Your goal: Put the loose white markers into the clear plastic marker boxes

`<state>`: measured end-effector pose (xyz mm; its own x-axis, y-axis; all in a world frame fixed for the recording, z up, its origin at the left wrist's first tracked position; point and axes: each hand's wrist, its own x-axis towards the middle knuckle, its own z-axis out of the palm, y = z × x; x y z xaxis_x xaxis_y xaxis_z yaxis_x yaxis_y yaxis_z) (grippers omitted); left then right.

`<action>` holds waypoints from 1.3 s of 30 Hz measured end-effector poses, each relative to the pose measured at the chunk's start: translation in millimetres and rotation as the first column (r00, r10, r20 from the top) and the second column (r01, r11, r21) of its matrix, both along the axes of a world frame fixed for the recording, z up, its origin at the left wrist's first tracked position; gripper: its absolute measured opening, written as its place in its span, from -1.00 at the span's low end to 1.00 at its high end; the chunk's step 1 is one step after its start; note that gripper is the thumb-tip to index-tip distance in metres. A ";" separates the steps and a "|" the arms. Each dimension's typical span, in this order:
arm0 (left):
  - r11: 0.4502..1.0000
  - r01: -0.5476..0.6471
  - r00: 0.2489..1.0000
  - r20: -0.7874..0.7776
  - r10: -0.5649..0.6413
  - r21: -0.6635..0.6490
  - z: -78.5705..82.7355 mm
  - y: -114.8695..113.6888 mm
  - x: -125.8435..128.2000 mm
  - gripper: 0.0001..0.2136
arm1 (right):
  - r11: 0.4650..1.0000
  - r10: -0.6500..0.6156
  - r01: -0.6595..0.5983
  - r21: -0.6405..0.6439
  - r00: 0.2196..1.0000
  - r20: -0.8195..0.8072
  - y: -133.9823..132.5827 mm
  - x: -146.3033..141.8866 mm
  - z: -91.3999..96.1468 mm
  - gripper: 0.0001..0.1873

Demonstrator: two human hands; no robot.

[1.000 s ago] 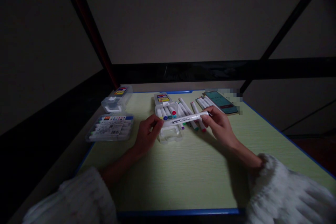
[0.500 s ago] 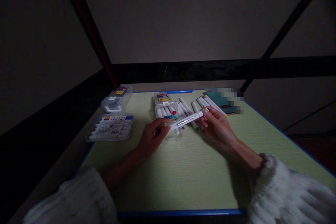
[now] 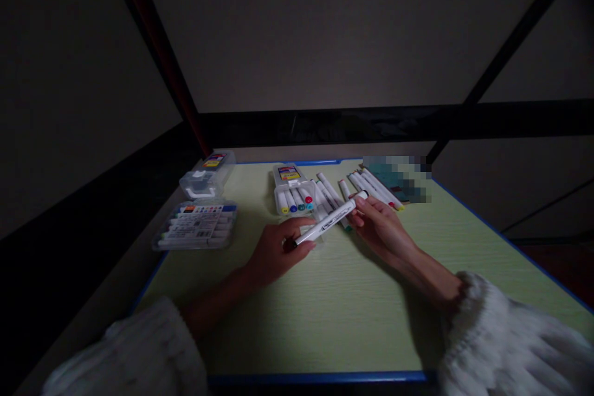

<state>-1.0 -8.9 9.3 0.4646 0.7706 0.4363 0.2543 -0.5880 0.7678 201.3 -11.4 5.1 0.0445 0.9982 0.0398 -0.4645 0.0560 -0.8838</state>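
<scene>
A white marker (image 3: 331, 220) with dark ends is held slantwise between my two hands, above the table. My right hand (image 3: 383, 229) pinches its upper end between thumb and fingers. At the lower end, my left hand (image 3: 273, 250) has its thumb below and index finger above the barrel, the dark tip showing between them. Behind lies an open clear plastic case (image 3: 283, 192) with several markers (image 3: 297, 199) inside, their coloured ends facing me. Its lowered clear part is partly hidden by the held marker. Loose white markers (image 3: 327, 185) lie to the right of the case.
At left stand a clear case with a handle (image 3: 202, 184) and a closed case full of markers (image 3: 197, 226). More markers (image 3: 375, 189) lie at right by a green book (image 3: 394, 179), partly pixelated. The pale table (image 3: 320, 322) has a blue edge; a wall rises behind it.
The held marker has tilted more steeply, its left end dropping so that its dark tip shows. My left thumb and index finger have spread further apart around that end; my right hand shifted slightly.
</scene>
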 end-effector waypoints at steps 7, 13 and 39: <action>0.998 0.057 0.997 -0.049 -0.058 -0.026 0.2 -3.1 0.2 -0.69 | 0.999 0.044 -0.044 -0.002 0.999 0.030 0.6 -1.8 -2.8 -0.77; 0.988 0.139 0.989 -0.048 -0.142 -0.061 -3.5 -6.5 0.5 -0.61 | 0.998 0.060 -0.060 -0.005 0.997 0.039 0.6 -2.0 -1.7 -0.77; 0.906 0.422 0.893 -0.163 -0.420 -0.027 -10.8 -12.1 3.5 -0.62 | 0.990 0.139 -0.134 -0.044 0.976 0.165 -1.5 -7.4 -5.7 -0.71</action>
<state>2.5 -21.0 -1.4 0.8090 0.4839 0.3338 0.1010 -0.6738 0.7320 193.9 -12.9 -0.6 -0.0966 0.9953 0.0032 -0.3111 -0.0272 -0.9500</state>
